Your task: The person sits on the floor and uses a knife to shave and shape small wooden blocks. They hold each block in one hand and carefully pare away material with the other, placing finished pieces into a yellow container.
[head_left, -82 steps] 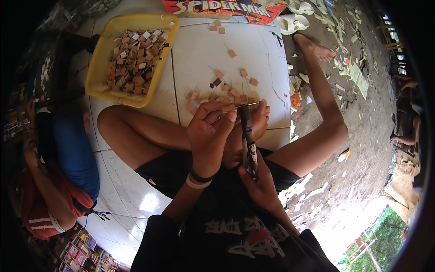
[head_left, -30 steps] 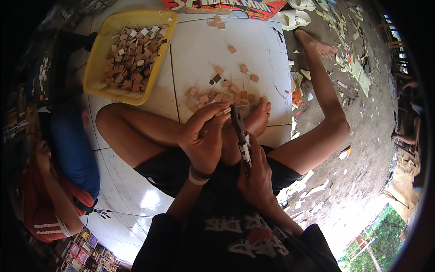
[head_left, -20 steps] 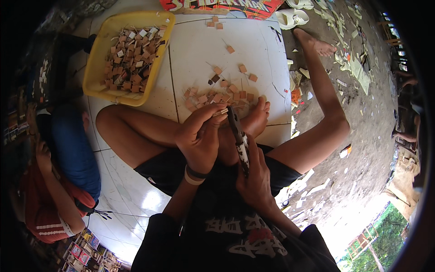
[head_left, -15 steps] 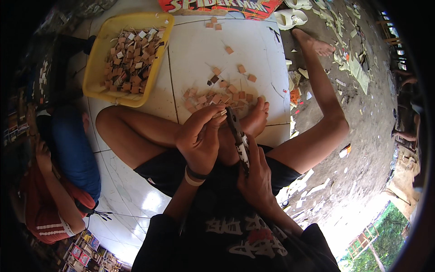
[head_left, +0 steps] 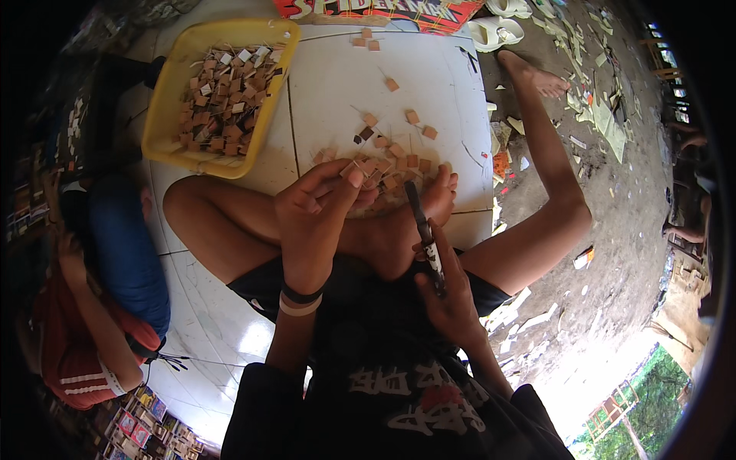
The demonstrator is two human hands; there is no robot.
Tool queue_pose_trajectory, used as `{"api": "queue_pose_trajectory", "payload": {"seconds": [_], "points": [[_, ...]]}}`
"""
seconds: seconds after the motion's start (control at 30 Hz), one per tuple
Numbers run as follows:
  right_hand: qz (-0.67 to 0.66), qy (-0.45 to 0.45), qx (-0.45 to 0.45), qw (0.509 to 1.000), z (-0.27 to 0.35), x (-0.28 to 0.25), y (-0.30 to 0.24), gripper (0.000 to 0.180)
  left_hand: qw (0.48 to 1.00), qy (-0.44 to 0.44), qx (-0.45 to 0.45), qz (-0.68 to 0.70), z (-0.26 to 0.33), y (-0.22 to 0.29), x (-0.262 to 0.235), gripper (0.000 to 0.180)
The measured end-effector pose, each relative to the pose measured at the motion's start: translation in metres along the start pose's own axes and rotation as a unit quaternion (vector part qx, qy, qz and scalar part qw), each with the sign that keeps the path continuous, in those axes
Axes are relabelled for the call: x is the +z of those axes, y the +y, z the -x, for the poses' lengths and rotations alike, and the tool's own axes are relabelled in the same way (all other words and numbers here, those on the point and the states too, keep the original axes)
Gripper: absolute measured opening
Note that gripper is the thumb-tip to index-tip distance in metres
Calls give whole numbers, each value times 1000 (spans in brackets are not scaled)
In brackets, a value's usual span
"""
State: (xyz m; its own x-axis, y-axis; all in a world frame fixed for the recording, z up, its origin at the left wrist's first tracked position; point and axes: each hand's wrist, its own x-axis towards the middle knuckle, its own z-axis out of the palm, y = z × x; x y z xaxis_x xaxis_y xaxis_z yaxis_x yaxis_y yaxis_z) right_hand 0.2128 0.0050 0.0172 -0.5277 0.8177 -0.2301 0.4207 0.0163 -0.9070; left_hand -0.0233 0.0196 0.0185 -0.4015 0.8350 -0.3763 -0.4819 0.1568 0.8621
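Note:
My left hand is pinched, thumb against fingers, over the near side of a pile of small brown square pieces with thin stems. A small brown square piece appears to be at its fingertips, partly hidden by them. In my right hand is a pliers-like tool with a dark, narrow head and a worn white-and-dark handle. Its head points up and away from me, apart from the left hand. My bare foot lies beside the pile.
A yellow plastic basin full of similar square pieces stands at the far left on white tiles. A red printed board and pale clogs lie beyond. Scraps litter the dirt ground. A person in red sits at left.
My left hand has moved away from the tool, up and left to the pile. The right hand has lowered slightly to the right, still holding the tool.

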Motion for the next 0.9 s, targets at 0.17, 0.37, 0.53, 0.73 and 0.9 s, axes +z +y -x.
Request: {"api": "queue_pose_trajectory", "payload": {"seconds": [0.17, 0.37, 0.53, 0.73, 0.9], "points": [[-24, -32, 3, 999, 2, 0, 3, 73, 999, -7, -37, -26, 3, 6, 1, 31], [-31, -41, 5, 999, 3, 0, -4, 72, 999, 1, -13, -39, 7, 2, 6, 27], [-46, -37, 21, 998, 2, 6, -13, 72, 998, -3, 23, -53, 11, -6, 13, 28], [16, -11, 29, 999, 1, 9, -24, 72, 991, 12, 96, -94, 19, -13, 22, 25], [82, 5, 52, 995, 3, 14, -32, 74, 952, 7, 217, -218, 22, -13, 23, 22]]}}
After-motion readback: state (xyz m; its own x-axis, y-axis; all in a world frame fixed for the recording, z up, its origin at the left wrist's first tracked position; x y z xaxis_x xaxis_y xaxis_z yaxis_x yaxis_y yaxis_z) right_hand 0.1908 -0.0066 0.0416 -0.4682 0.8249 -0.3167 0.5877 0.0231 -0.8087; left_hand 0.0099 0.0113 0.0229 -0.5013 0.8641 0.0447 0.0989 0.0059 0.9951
